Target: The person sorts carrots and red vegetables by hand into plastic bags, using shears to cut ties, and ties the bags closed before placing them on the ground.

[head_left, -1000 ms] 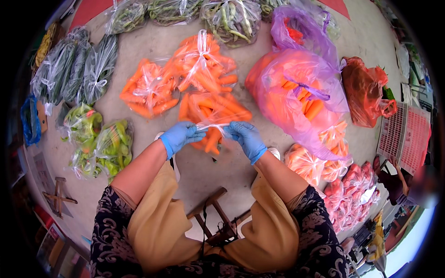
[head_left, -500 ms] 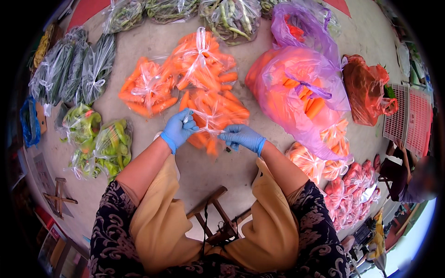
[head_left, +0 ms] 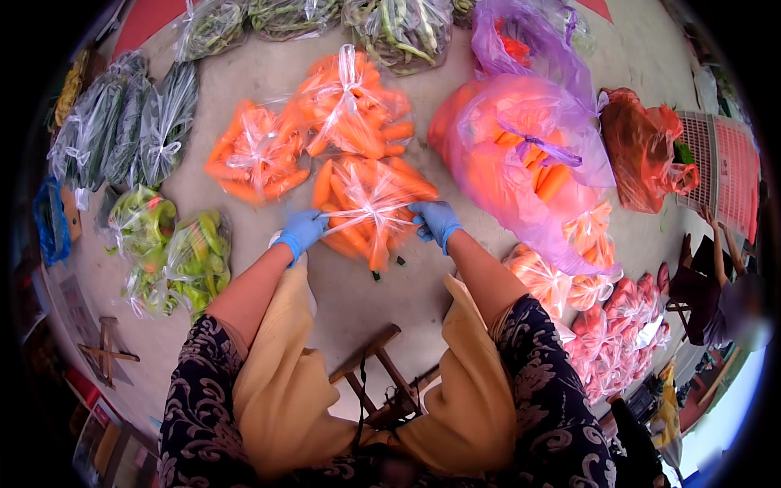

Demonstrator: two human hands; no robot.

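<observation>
A clear plastic bag of carrots [head_left: 373, 232] lies on the floor in front of me, its neck drawn into a tied knot. My left hand [head_left: 304, 229], in a blue glove, is closed on one stretched end of the bag. On the other side, my right hand [head_left: 437, 221], gloved alike, grips the opposite end, so the plastic runs taut across the carrots. Just beyond lie two more tied bags of carrots, one bag [head_left: 354, 102] at the far middle and another bag [head_left: 256, 154] to the left.
At right sits a large purple bag of carrots [head_left: 521, 154], then a red bag [head_left: 639, 150] and crates [head_left: 720, 163]. Bagged green peppers [head_left: 199, 252] and dark leafy greens [head_left: 167, 122] lie left. Bean bags [head_left: 399, 32] line the back. A wooden stool [head_left: 378, 366] stands below me.
My hands have moved apart, pulling the bag's ends out sideways from the knot. At the far right, another person's arms have shifted by the crates.
</observation>
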